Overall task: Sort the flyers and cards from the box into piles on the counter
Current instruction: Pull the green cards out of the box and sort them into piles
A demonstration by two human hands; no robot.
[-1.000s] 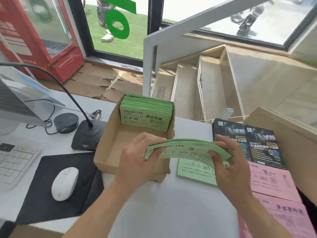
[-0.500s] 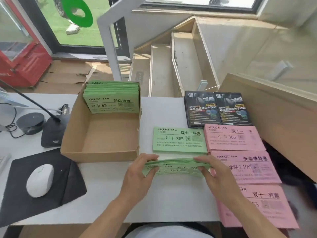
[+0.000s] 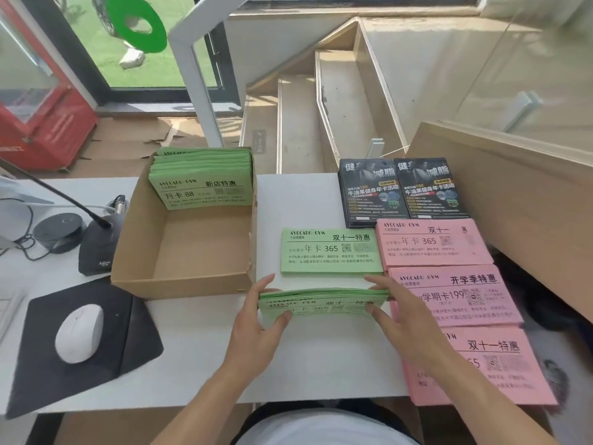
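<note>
Two hands hold one green stack (image 3: 322, 302) by its ends, left hand (image 3: 256, 322) on the left end, right hand (image 3: 398, 313) on the right. It sits just above the counter (image 3: 199, 374), near the box (image 3: 179, 252). More green cards (image 3: 202, 179) lean inside the box.

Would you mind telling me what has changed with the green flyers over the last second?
Both hands, left hand and right hand, have brought the green stack from above the green pile down and toward the person, to the counter just in front of that pile. They still grip its ends. The box, its remaining flyers, the pink piles and black flyers stayed put.
</note>
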